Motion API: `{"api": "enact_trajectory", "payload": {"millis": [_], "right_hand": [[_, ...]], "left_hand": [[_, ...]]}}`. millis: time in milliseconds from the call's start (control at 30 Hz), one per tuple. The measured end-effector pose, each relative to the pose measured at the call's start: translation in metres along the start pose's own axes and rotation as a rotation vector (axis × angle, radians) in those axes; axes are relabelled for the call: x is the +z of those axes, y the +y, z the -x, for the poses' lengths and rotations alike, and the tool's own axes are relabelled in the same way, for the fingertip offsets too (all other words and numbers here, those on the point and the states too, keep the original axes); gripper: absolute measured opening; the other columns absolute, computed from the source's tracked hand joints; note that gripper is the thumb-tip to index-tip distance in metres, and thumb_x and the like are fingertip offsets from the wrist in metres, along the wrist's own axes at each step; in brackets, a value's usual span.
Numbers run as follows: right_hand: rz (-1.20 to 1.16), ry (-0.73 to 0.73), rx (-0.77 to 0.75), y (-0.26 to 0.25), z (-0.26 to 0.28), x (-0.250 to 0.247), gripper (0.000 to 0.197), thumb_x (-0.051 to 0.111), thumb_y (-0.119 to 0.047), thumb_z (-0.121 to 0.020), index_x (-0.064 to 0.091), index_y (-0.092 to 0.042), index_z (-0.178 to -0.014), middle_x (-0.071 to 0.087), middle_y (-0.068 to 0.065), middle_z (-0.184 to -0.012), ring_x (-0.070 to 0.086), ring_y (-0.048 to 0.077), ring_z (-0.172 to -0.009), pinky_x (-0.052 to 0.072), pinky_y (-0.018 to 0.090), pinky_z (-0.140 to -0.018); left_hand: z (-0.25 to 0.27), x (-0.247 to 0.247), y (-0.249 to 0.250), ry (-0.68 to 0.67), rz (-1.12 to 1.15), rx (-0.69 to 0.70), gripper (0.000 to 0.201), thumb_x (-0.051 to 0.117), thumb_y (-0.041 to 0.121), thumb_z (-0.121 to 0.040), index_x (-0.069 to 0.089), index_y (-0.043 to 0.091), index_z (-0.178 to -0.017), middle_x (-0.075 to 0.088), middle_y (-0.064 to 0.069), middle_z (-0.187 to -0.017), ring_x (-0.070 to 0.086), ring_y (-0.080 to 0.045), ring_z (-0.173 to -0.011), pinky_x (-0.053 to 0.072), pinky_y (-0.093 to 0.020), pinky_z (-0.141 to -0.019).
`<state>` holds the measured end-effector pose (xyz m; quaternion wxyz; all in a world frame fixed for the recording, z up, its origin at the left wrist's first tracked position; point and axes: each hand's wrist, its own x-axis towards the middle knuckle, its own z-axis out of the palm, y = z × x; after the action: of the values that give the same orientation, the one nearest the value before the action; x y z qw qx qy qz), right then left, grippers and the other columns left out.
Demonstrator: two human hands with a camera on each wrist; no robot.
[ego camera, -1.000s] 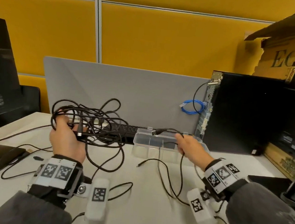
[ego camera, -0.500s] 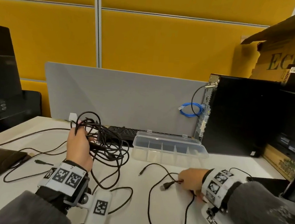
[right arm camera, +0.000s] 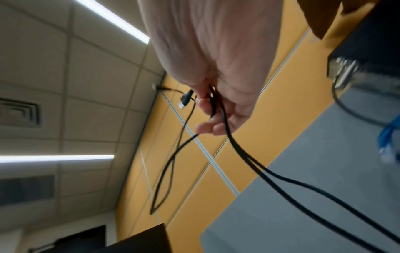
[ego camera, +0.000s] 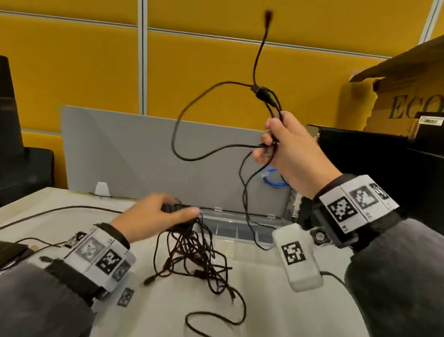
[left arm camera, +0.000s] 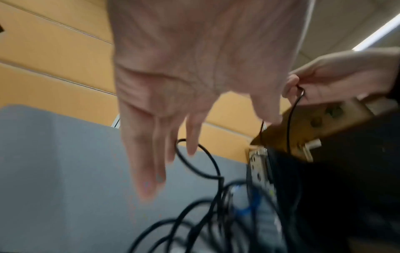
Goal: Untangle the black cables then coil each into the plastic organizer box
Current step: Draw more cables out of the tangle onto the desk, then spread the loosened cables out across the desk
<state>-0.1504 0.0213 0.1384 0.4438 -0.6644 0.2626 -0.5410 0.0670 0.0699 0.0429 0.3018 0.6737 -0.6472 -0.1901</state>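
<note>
partly blurred, left hand (ego camera: 155, 217) tops cable tangle (ego camera: 197, 257).

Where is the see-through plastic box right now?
In the head view the plastic organizer box sits on the white desk, in front of the grey divider, just right of the left hand and the cable tangle.

Even, bright indoor light falls from ceiling strip lights (right arm camera: 112, 20), which glare white in both wrist views. Shadows on the desk (ego camera: 269, 320) are soft. Motion blur smears the tangled cables (ego camera: 197, 257) and the left hand (left arm camera: 194, 77). Wide-angle distortion bends the wall panels' edges.
</note>
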Motion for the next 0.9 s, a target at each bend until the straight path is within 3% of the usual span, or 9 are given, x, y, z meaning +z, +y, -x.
{"api": "enact_trajectory", "payload": {"millis": [100,167,233,333,400,467,667,800,900], "right_hand": [[-0.187,-0.134,-0.018,-0.001,0.007,0.029,0.024,0.026,-0.017,-0.104,0.039,-0.013,-0.085,0.038,0.000,-0.064,0.046,0.011,-0.050,0.048,0.027,-0.060],[-0.252,-0.192,-0.002,0.005,0.011,0.049,0.025,0.025,-0.016,-0.104,0.040,-0.013,-0.083,0.037,-0.001,-0.064,0.044,0.010,-0.051,0.048,0.026,-0.060],[-0.244,-0.217,0.060,0.015,0.015,0.067,0.026,0.026,-0.015,-0.103,0.040,-0.013,-0.081,0.037,-0.001,-0.063,0.045,0.009,-0.051,0.046,0.023,-0.056],[0.068,-0.205,0.120,0.039,0.015,0.086,0.025,0.030,-0.014,-0.102,0.042,-0.016,-0.081,0.041,0.000,-0.067,0.043,0.009,-0.055,0.040,0.019,-0.049],[0.246,-0.211,0.137,0.055,0.012,0.096,0.023,0.032,-0.013,-0.101,0.042,-0.017,-0.081,0.043,0.001,-0.070,0.042,0.012,-0.058,0.037,0.023,-0.050],[0.347,-0.219,0.166,0.066,0.010,0.099,0.025,0.034,-0.012,-0.100,0.041,-0.018,-0.078,0.044,0.001,-0.068,0.042,0.013,-0.058,0.036,0.024,-0.051],[0.502,-0.330,0.083,0.067,0.010,0.088,0.015,0.045,-0.018,-0.098,0.054,-0.006,-0.099,0.049,0.000,-0.080,0.046,0.009,-0.066,0.041,0.017,-0.053],[0.447,-0.256,0.186,0.082,0.012,0.077,0.025,0.048,-0.033,-0.095,0.038,-0.018,-0.113,0.048,-0.001,-0.109,0.053,0.015,-0.093,0.049,0.029,-0.067],[0.820,-0.699,0.351,0.118,0.031,0.066,0.048,0.043,-0.039,-0.097,0.027,-0.020,-0.138,0.042,0.007,-0.137,0.046,0.024,-0.123,0.043,0.029,-0.094]], "left_hand": [[-0.004,-0.013,0.012,0.144,0.524,0.166,0.102,0.062,0.086,-0.031,0.045,0.029,-0.114,0.049,0.007,-0.124,0.049,-0.012,-0.112,0.044,-0.035,-0.089],[-0.008,-0.014,0.018,-0.076,0.952,0.229,0.120,0.077,0.075,-0.019,0.039,0.031,-0.124,0.046,0.005,-0.131,0.049,-0.020,-0.115,0.052,-0.046,-0.083],[-0.015,-0.010,0.018,-0.286,1.142,0.219,0.123,0.086,0.060,-0.031,0.028,0.036,-0.137,0.047,-0.003,-0.134,0.054,-0.032,-0.110,0.054,-0.052,-0.076],[-0.020,-0.005,0.016,-0.419,1.086,0.229,0.100,0.086,0.046,-0.054,0.030,0.035,-0.136,0.061,-0.009,-0.111,0.065,-0.027,-0.087,0.054,-0.044,-0.070],[-0.015,-0.006,0.014,-0.409,0.984,0.214,0.077,0.083,0.036,-0.056,0.040,0.028,-0.119,0.059,-0.004,-0.088,0.059,-0.014,-0.064,0.048,-0.026,-0.052],[-0.009,-0.009,0.010,-0.420,0.891,0.189,0.062,0.078,0.029,-0.054,0.042,0.022,-0.104,0.057,0.000,-0.076,0.055,-0.012,-0.060,0.044,-0.022,-0.048],[-0.012,-0.026,-0.009,-0.491,0.496,0.109,0.040,0.060,0.001,-0.087,0.041,0.014,-0.120,0.062,-0.004,-0.065,0.050,-0.011,-0.045,0.040,-0.019,-0.042],[-0.032,-0.058,-0.020,-0.198,0.567,0.078,0.022,0.033,0.009,-0.100,0.054,0.007,-0.107,0.036,0.007,-0.049,0.032,-0.005,-0.033,0.027,-0.015,-0.034],[-0.052,-0.077,-0.045,0.144,0.518,-0.010,0.029,0.031,0.010,-0.101,0.059,0.006,-0.108,0.034,0.004,-0.048,0.031,-0.004,-0.029,0.025,-0.014,-0.032]]}}
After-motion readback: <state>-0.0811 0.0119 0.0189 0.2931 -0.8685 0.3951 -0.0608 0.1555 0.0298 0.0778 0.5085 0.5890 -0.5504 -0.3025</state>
